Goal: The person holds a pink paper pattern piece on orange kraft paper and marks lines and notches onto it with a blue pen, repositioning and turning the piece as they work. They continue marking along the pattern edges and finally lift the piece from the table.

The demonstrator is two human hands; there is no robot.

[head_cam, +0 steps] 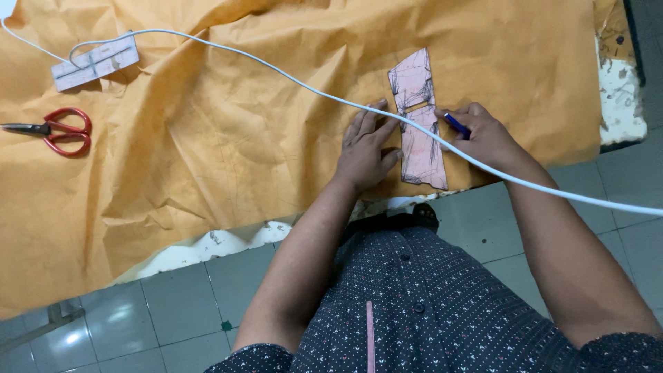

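1. Red-handled steel scissors lay at the far left on the crumpled brown paper sheet, blades shut.
2. A white plastic power strip sat beyond them; its white cable ran rightward across the sheet.
3. Left hand was pressed flat, fingers spread, no grip; fingertips rested on the left edge of the pink cardboard pattern piece.
4. The pattern piece lay near the sheet's front edge, between both hands.
5. Right hand was closed narrowly around a blue pen, tip at the piece's right edge.
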